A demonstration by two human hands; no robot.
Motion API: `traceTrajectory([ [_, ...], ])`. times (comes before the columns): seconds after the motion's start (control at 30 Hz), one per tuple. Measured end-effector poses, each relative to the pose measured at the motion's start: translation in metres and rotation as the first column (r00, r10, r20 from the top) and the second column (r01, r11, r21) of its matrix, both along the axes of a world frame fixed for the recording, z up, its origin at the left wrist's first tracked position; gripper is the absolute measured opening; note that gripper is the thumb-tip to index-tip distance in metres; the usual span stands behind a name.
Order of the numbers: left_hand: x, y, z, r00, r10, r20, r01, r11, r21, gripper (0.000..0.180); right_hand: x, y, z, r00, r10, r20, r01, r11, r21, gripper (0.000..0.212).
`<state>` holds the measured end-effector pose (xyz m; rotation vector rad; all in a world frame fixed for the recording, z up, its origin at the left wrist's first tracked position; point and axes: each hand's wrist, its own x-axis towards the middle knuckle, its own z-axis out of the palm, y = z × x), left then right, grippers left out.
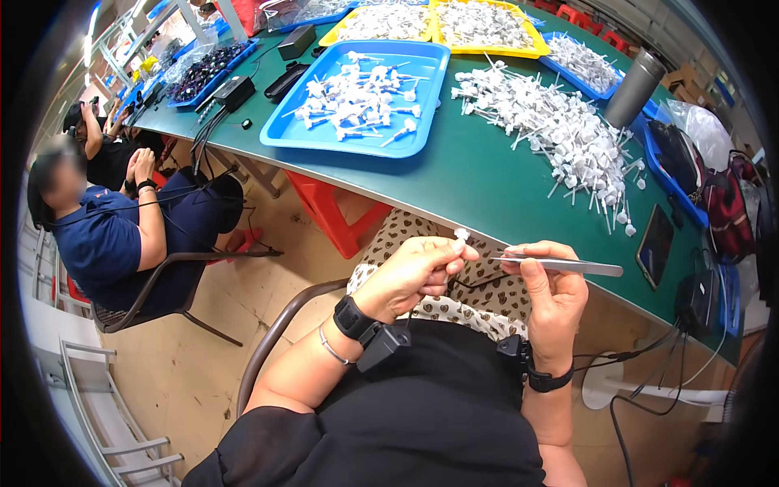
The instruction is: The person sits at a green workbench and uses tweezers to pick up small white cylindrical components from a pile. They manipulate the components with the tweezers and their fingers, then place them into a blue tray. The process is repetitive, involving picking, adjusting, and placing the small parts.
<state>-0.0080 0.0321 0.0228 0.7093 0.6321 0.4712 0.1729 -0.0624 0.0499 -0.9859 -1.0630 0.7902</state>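
Note:
My left hand (422, 272) is closed in a pinch over my lap, just off the table's front edge. From its fingertips sticks up the white head of a small plastic part (462, 234); the rest of that part is hidden by the fingers. In my right hand (553, 288) I grip a pair of metal tweezers (580, 265), held nearly level. Their fine tips point left toward the white part, with a small gap between. A large heap of similar white stemmed parts (552, 122) lies on the green table (479, 183). More lie in a blue tray (418, 134).
Yellow trays (531, 45) of white parts stand at the back. On the right are a grey metal flask (636, 88), a phone (655, 246) and black cables (649, 351). A red stool (324, 211) sits under the table. Another person (105, 219) sits at the left.

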Motion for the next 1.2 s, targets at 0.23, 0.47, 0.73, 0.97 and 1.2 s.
traceTrajectory([
  [0.23, 0.01, -0.001, 0.001, 0.996, 0.082, 0.026, -0.079, 0.992, -0.098, 0.028, 0.002, -0.001, 0.003, 1.0, -0.007, 0.002, 0.007, 1.0, -0.004, 0.014],
  [0.47, 0.009, 0.005, -0.001, 0.999, 0.03, -0.013, -0.031, 0.999, -0.044, 0.029, 0.007, 0.0, 0.004, 1.0, -0.016, -0.024, 0.016, 1.0, 0.014, 0.015],
  [0.73, 0.003, -0.018, -0.015, 0.977, 0.109, -0.183, 0.054, 0.707, 0.706, 0.02, -0.003, 0.0, -0.002, 0.999, 0.045, 0.008, -0.045, 0.999, 0.011, 0.016],
  [0.97, 0.001, -0.031, -0.01, 0.952, 0.277, -0.127, 0.002, 0.41, 0.912, 0.014, -0.011, -0.001, -0.003, 0.992, 0.034, 0.119, -0.032, 0.999, -0.021, 0.013],
  [1.2, 0.0, -0.03, -0.019, 0.966, 0.249, -0.069, -0.033, 0.383, 0.923, 0.017, -0.008, 0.001, -0.007, 0.946, 0.002, 0.325, -0.011, 1.0, 0.025, 0.014],
])
